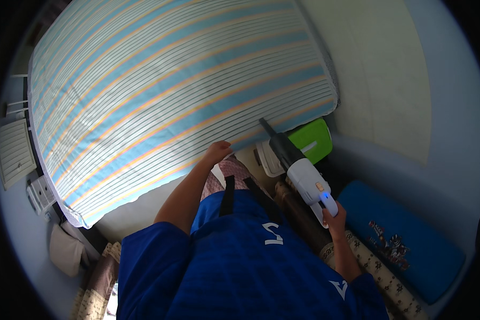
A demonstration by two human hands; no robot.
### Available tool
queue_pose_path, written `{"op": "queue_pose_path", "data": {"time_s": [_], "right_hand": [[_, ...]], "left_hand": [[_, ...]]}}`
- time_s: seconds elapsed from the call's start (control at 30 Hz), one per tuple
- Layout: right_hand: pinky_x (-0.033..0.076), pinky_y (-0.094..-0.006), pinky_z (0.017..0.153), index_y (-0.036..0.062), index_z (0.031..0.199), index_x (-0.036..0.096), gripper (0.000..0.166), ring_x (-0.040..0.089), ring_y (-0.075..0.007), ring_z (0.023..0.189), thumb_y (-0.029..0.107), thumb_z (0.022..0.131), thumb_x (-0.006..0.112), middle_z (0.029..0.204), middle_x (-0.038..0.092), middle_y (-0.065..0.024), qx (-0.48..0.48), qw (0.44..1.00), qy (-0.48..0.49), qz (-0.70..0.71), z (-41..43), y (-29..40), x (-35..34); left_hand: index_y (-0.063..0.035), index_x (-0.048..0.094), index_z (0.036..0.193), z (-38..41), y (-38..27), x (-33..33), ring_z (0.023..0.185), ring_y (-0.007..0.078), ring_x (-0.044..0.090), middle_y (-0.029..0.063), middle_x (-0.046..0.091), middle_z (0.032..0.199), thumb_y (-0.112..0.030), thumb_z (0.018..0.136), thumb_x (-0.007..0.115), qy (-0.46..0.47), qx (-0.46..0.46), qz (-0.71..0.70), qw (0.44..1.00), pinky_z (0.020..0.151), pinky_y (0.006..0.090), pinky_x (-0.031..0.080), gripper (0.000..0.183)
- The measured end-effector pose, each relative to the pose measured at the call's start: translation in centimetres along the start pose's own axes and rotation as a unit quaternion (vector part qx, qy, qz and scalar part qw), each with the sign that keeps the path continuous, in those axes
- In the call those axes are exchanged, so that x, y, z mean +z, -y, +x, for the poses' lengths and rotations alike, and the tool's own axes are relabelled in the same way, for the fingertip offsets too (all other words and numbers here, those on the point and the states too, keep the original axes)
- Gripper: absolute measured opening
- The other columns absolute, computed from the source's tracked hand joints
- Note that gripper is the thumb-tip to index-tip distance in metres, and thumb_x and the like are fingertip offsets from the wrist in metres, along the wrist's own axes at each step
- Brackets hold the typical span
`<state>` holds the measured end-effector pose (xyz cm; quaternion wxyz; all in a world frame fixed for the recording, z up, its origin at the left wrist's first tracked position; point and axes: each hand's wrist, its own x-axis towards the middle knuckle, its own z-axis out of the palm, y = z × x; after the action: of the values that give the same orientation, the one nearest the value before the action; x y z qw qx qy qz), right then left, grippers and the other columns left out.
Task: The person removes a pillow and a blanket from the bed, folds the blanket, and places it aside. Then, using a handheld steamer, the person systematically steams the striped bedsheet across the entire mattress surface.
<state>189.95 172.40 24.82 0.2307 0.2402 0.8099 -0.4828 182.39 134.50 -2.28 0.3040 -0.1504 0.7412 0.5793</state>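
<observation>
My right hand [335,219] grips the handle of a white and dark grey cordless handheld vacuum cleaner [304,176], on which a blue light glows. Its narrow nozzle points away from me, its tip over the near right edge of a striped bedsheet [184,92]. The sheet, in blue, white and orange stripes, covers a mattress. My left hand [219,153] is at the sheet's near edge with its fingers curled; whether they pinch the cloth is hidden.
Beside the bed are a green-lidded box [314,140] and a white plastic container [270,158]. A blue padded board [404,240] with a printed picture leans by the right wall [460,100]. Patterned curtains [378,264] hang close to me. A beige bag [66,250] is at left.
</observation>
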Motion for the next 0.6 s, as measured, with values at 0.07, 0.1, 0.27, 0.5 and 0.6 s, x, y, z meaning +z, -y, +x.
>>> {"op": "queue_pose_path", "data": {"time_s": [0.07, 0.1, 0.27, 0.5, 0.6], "right_hand": [[0.035, -0.0259, 0.038, -0.0001, 0.089, 0.056, 0.014, 0.049, -0.0090, 0.044, 0.008, 0.079, 0.062, 0.057, 0.052, -0.0051, 0.004, 1.000, 0.001, -0.013, 0.2, 0.5, -0.4], [0.036, -0.0254, 0.038, -0.0002, 0.088, 0.056, 0.014, 0.049, -0.0093, 0.044, 0.007, 0.078, 0.062, 0.056, 0.052, -0.0047, 0.026, 0.999, -0.008, -0.039, 0.1, 1.8, -0.2], [0.036, -0.0244, 0.038, -0.0020, 0.091, 0.056, 0.016, 0.048, -0.0084, 0.043, 0.006, 0.077, 0.062, 0.056, 0.052, -0.0040, 0.006, 0.997, -0.043, 0.059, 0.7, 1.8, -0.5], [0.035, -0.0255, 0.040, -0.0023, 0.099, 0.056, 0.023, 0.046, -0.0086, 0.043, 0.013, 0.082, 0.061, 0.056, 0.050, -0.0022, -0.049, 0.978, -0.160, 0.124, 4.4, 2.0, 2.8], [0.035, -0.0260, 0.041, -0.0001, 0.090, 0.054, 0.020, 0.044, -0.0086, 0.044, 0.019, 0.086, 0.057, 0.054, 0.048, -0.0017, -0.041, 0.972, -0.190, 0.132, 6.2, 1.7, 3.7]], "left_hand": [[-0.0019, 0.063, 0.101, 0.3, 3.0, 0.1, 0.091, 0.0260, 0.062, 0.0153, 0.064, 0.098, -0.031, 0.071, 0.063, -0.015, 0.014, 0.030, 0.999, 0.080, 0.0347, 0.047, 0.042], [-0.0015, 0.063, 0.101, 1.0, 4.0, 0.0, 0.091, 0.0259, 0.062, 0.0153, 0.064, 0.098, -0.031, 0.071, 0.063, -0.020, 0.030, 0.047, 0.998, 0.080, 0.0347, 0.047, 0.042], [0.0016, 0.062, 0.102, -0.3, 3.2, -0.3, 0.096, 0.0196, 0.058, 0.0118, 0.063, 0.102, -0.024, 0.076, 0.066, 0.012, -0.059, -0.024, 0.998, 0.082, 0.0299, 0.045, 0.037], [0.0001, 0.063, 0.101, -2.5, 2.5, -2.5, 0.089, 0.0239, 0.062, 0.0164, 0.064, 0.096, -0.028, 0.071, 0.066, 0.006, -0.052, -0.036, 0.998, 0.077, 0.0322, 0.048, 0.041], [0.0003, 0.063, 0.101, -2.6, 2.7, -4.0, 0.089, 0.0234, 0.062, 0.0152, 0.065, 0.096, -0.027, 0.072, 0.065, 0.001, -0.027, 0.002, 1.000, 0.078, 0.0321, 0.048, 0.040]]}}
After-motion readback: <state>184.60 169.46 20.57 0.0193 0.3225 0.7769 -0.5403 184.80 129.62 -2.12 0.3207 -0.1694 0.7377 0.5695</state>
